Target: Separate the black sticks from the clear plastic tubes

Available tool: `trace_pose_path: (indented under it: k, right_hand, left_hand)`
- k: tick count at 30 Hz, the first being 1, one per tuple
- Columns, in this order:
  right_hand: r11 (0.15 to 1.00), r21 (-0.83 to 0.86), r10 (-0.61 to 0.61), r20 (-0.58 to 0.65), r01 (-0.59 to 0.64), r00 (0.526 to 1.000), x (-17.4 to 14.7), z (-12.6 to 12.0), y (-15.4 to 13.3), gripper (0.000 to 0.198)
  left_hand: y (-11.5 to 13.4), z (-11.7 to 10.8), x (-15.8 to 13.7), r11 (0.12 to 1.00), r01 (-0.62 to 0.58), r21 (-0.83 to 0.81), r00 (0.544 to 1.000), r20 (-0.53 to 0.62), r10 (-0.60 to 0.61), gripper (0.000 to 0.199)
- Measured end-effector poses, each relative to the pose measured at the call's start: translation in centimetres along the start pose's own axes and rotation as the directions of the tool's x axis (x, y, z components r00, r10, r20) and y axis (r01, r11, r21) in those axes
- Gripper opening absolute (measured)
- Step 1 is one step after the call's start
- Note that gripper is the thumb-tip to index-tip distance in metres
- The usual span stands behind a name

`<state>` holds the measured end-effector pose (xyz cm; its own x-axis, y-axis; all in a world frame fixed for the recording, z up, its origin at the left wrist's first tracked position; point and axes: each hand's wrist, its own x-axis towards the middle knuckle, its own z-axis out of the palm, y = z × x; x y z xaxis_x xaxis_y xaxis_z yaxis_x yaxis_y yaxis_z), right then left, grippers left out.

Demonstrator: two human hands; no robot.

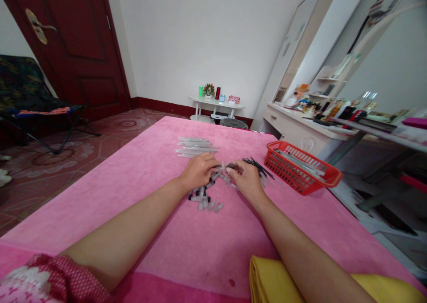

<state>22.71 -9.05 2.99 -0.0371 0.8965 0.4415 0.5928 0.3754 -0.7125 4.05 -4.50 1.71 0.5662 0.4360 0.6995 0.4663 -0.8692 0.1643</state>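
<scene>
Left fingers (210, 159) and right fingers (236, 166) pinch closely, apparently on a clear piece (223, 165); red basket (290, 176) holds pale rods (306, 164).

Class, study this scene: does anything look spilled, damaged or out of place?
A small dark red spot marks the plain pink plush cloth, left of the folded yellow cloth; stain or print, I cannot tell. The small translucent and black plastic pieces lie jumbled, unlike the aligned grey plastic tubes.

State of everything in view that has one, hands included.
Left hand: fingers curled at the small pieces; hold unclear
Right hand: fingers curled; hold unclear
Small pieces: loose, clustered
Clear tubes: lying side by side
Black rods: loosely bunched
Red basket: upright, holding slender sticks
Yellow cloth: folded
Door: looks shut
Folding chair: unfolded
</scene>
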Motion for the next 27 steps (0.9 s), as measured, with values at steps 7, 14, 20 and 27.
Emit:
trace_pose_path:
  k: [7,14,20,27]
  right_hand:
    - [1.000,-0.018,0.022,0.043,-0.021,0.999,-0.20,0.04,0.09,0.014]
    - [0.994,-0.099,0.068,0.122,-0.056,0.990,-0.51,-0.16,-0.22,0.038]
    - [0.996,-0.083,0.051,0.132,-0.040,0.990,-0.50,-0.09,0.14,0.039]
    - [0.997,-0.076,0.011,0.175,0.002,0.985,-0.56,-0.14,0.19,0.036]
  left_hand:
    - [0.09,0.00,0.00,1.000,-0.025,-0.008,1.000,-0.004,0.025,0.017]
    - [0.29,-0.05,0.10,0.999,-0.047,-0.002,0.999,-0.007,0.047,0.018]
    - [0.08,-0.05,0.00,1.000,-0.029,-0.007,1.000,0.005,0.029,0.017]
    - [-0.10,-0.02,-0.04,1.000,-0.011,-0.005,1.000,-0.001,0.011,0.018]
